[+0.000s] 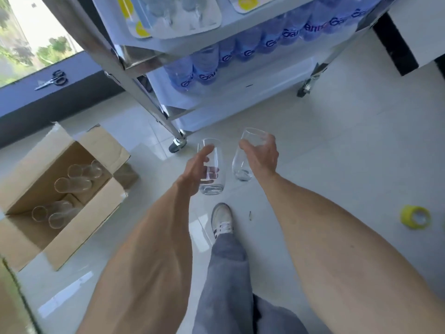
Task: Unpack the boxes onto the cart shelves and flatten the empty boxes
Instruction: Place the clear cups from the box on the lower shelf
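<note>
Two clear tumblers are in hand, one per hand, both above the floor just short of the cart.

Head view. Left hand (196, 166) grips the left glass (210, 167) from the side, fingers curled round its upper half; thumb side faces the camera. Glass roughly upright, long axis along 12–6, mouth toward 12, heavy base toward 6. Right hand (261, 154) holds the right glass (248, 156) near the rim, fingers wrapped over the far side. This one is tilted: mouth toward 1 o'clock, base toward 7. The two glasses sit near each other without touching.

Judgement: gripping high leaves each base free, so it can be set down on a shelf without the fingers getting in the way.

Cart (154, 97) stands at 12 o'clock, steel frame on castors. Its middle shelf carries a row of blue water bottles (240, 48); a shelf above holds shrink-wrapped packs (168, 15).

Open cardboard box (60, 196) at 9 o'clock on the floor, flaps out, with more glasses (72, 182) lying on their sides inside. Unpacking is therefore unfinished; flattening not yet due.

Scissors (51, 80) on the window ledge at 10 o'clock. Yellow tape roll (415, 216) on the floor at 3 o'clock.
</note>
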Demonstrator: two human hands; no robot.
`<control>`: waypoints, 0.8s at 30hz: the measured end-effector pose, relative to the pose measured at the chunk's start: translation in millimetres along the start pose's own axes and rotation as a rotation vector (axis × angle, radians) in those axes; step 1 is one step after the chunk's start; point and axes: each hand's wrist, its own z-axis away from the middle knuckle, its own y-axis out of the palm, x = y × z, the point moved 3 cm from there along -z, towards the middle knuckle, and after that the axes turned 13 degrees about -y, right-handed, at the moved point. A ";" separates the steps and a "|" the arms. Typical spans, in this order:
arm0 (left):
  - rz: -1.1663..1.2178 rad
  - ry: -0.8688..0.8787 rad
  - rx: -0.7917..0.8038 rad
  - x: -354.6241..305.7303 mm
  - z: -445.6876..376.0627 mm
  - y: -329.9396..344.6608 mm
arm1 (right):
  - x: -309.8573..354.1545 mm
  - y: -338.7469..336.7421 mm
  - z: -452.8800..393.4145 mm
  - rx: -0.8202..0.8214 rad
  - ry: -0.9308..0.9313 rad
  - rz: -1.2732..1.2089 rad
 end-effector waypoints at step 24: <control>0.244 0.237 -0.231 22.2 -46.0 35.8 | -61.7 12.7 -74.1 0.256 0.075 -0.310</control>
